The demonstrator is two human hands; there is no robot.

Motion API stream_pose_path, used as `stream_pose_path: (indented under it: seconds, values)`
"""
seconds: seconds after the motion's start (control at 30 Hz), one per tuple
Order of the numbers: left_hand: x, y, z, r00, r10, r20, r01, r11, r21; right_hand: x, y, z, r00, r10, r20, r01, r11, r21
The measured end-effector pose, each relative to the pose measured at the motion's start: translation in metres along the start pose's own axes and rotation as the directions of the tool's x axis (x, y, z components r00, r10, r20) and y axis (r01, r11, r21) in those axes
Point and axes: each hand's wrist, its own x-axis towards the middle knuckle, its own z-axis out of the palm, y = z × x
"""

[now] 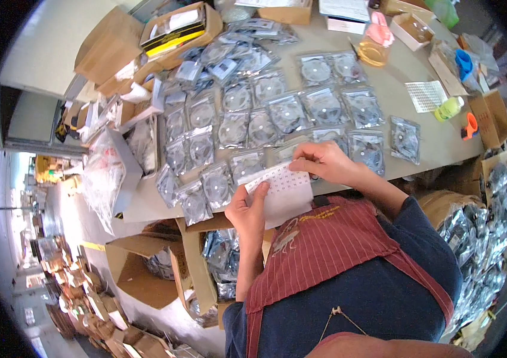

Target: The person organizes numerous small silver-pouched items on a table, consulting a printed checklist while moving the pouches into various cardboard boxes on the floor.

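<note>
The white sticker sheet hangs over the near edge of the table, pinched at its left edge by the left hand. The right hand nips its top edge with closed fingertips. Rows of silvery sealed pouches lie just beyond.

A white sticker sheet with small labels, held over the table edge.
</note>
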Motion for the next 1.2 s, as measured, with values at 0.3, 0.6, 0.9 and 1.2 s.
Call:
stream_pose_path:
  seconds: [0.3,0.6,0.9,1.2]
  values:
    - [0.003,0.009,0.047,0.98,0.137,0.145,-0.166,0.962,0.215,-0.036,0.006,-0.031,0.867,-0.493,-0.072,0.314,0.652,-0.69]
    - [0.007,-0.013,0.066,0.967,0.015,0.254,-0.04,0.995,0.093,-0.059,0.027,-0.039,0.857,-0.508,-0.085,0.295,0.62,-0.727]
    - [0.018,-0.027,0.075,0.94,-0.142,0.31,0.188,0.974,-0.125,-0.077,0.068,-0.092,0.912,-0.394,-0.109,0.304,0.832,-0.465]
    - [0.016,-0.041,0.063,0.95,-0.183,0.254,0.244,0.941,-0.234,-0.182,0.201,-0.255,0.738,0.521,-0.429,-0.654,0.396,-0.644]
